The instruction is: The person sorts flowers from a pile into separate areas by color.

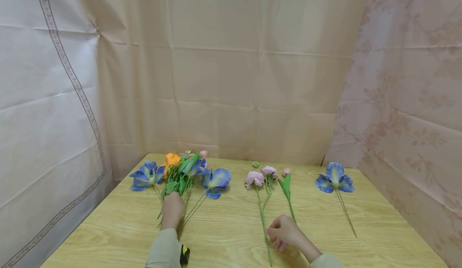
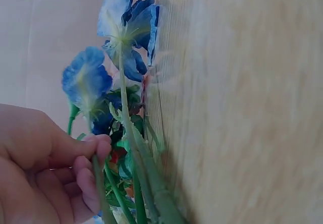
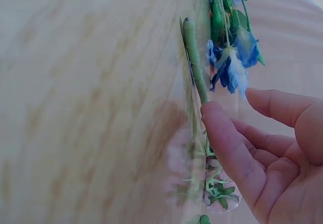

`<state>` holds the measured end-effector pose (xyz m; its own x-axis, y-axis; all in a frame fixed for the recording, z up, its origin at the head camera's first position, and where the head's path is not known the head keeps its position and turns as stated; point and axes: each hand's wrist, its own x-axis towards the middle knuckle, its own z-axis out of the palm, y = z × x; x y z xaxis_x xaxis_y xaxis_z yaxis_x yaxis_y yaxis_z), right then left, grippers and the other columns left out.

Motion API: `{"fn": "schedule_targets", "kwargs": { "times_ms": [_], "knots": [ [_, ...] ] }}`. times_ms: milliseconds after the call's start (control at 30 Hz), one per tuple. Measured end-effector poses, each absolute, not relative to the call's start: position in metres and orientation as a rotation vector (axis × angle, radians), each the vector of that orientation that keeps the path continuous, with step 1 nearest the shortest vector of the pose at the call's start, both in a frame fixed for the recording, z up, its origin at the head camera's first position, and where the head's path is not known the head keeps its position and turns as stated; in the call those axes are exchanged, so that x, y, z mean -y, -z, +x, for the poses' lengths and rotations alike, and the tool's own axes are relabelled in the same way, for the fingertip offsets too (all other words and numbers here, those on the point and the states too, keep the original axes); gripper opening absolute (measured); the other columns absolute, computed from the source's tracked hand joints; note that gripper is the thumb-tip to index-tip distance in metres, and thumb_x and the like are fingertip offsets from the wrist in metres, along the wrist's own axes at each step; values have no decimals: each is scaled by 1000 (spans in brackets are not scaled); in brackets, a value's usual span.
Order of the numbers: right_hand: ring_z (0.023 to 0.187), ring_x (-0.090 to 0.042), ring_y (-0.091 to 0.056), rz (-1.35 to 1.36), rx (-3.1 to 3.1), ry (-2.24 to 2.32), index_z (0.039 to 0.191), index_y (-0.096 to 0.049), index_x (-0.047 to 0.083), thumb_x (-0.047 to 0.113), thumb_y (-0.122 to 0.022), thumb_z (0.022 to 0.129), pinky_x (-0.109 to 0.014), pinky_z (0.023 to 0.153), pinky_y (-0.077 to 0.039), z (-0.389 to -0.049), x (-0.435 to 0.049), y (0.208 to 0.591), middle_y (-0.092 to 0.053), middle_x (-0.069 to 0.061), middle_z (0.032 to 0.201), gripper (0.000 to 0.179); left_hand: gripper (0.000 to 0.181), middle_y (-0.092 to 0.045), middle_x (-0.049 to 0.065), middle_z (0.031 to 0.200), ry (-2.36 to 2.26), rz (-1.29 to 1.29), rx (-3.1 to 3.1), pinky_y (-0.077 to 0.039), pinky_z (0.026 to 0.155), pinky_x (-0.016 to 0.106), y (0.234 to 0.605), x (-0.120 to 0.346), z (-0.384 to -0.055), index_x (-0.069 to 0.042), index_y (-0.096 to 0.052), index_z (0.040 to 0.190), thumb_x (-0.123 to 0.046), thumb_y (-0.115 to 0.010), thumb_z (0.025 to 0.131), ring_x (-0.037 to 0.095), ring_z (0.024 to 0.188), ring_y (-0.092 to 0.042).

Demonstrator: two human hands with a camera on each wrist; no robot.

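My left hand (image 1: 172, 208) is over the near end of a bunch of artificial flowers at the left. In the left wrist view its thumb and forefinger pinch a thin green flower stem (image 2: 102, 191), with blue iris blooms (image 2: 87, 85) above. An orange flower (image 1: 173, 159) and green leaves are also in the bunch. My right hand (image 1: 285, 232) is low beside a pink flower (image 1: 254, 179) with a long stem. In the right wrist view the forefinger tip is right at that green stem (image 3: 194, 57), and the thumb stands well apart.
Right of the pink flowers lies a pink bud with a green leaf (image 1: 286, 185). Farther right lies a single blue iris (image 1: 335, 175). A small black-and-yellow object (image 1: 185, 255) is beside my left sleeve. Cloth hangs behind the wooden table (image 1: 223, 236) and at both sides.
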<state>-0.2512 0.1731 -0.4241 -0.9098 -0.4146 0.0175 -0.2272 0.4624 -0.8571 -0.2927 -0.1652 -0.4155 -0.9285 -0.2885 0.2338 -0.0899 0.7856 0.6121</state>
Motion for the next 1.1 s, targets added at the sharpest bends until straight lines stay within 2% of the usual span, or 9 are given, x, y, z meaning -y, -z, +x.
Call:
{"fn": "schedule_targets", "kwargs": {
  "times_ms": [100, 200, 433, 633, 733, 800, 867, 1000, 1100],
  "knots": [
    [44, -19, -58, -563, -2513, 1423, 74, -61, -6, 7, -59, 83, -32, 41, -49, -251, -173, 425, -58, -7, 59, 16, 38, -32, 1, 46, 935, 263, 2650, -28, 40, 28, 416, 164, -293, -10, -33, 51, 4, -42, 85, 15, 42, -34],
    [44, -19, -58, -578, -2512, 1418, 74, -61, -6, 7, -58, 84, -32, 41, -49, -251, -174, 425, -58, -7, 60, 16, 44, -18, -4, 47, 959, 219, 2642, -22, 42, 25, 415, 162, -292, -14, -26, 50, 4, -41, 88, 11, 43, -20],
    [44, -18, -58, -583, -2498, 1413, 73, -61, -5, 8, -59, 84, -32, 41, -49, -250, -174, 425, -58, -6, 60, 17, 46, -15, -5, 49, 901, 161, 2620, -24, 43, 26, 413, 160, -290, -16, -22, 50, 7, -42, 85, 12, 44, -19],
    [44, -18, -58, -575, -2497, 1403, 73, -62, -4, 9, -59, 84, -31, 41, -48, -250, -174, 425, -59, -6, 60, 17, 36, -31, 2, 50, 821, 160, 2604, -37, 45, 37, 415, 158, -293, -12, -29, 53, 6, -45, 80, 21, 47, -38],
    [43, -15, -57, -544, -2490, 1400, 73, -62, -4, 9, -59, 84, -30, 41, -48, -250, -173, 425, -59, -6, 59, 17, 34, -31, 2, 51, 814, 149, 2587, -36, 45, 36, 417, 156, -295, -13, -30, 54, 6, -45, 78, 21, 48, -39],
    [43, -14, -57, -525, -2486, 1396, 73, -62, -3, 10, -59, 84, -29, 41, -48, -249, -173, 424, -59, -6, 59, 17, 35, -25, 1, 52, 849, 158, 2595, -30, 44, 32, 417, 154, -296, -13, -28, 54, 7, -44, 78, 19, 49, -31],
    [43, -13, -57, -515, -2486, 1391, 72, -62, -3, 10, -59, 84, -29, 41, -48, -249, -173, 424, -59, -6, 59, 17, 33, -28, 1, 53, 879, 162, 2601, -27, 45, 30, 418, 153, -295, -12, -31, 55, 6, -44, 80, 18, 50, -31],
    [43, -13, -57, -516, -2490, 1388, 72, -62, -2, 10, -58, 84, -29, 41, -48, -249, -173, 424, -59, -6, 60, 17, 17, -50, 9, 63, 900, 142, 2597, -38, 47, 32, 418, 149, -295, -1, -50, 66, 6, -46, 80, 22, 56, -48],
    [43, -14, -57, -520, -2491, 1388, 72, -62, -2, 9, -58, 83, -29, 41, -48, -249, -173, 424, -59, -6, 60, 17, 13, -58, 15, 70, 888, 88, 2571, -45, 52, 36, 418, 146, -295, 7, -58, 75, 10, -46, 77, 30, 63, -57]
  ]
}}
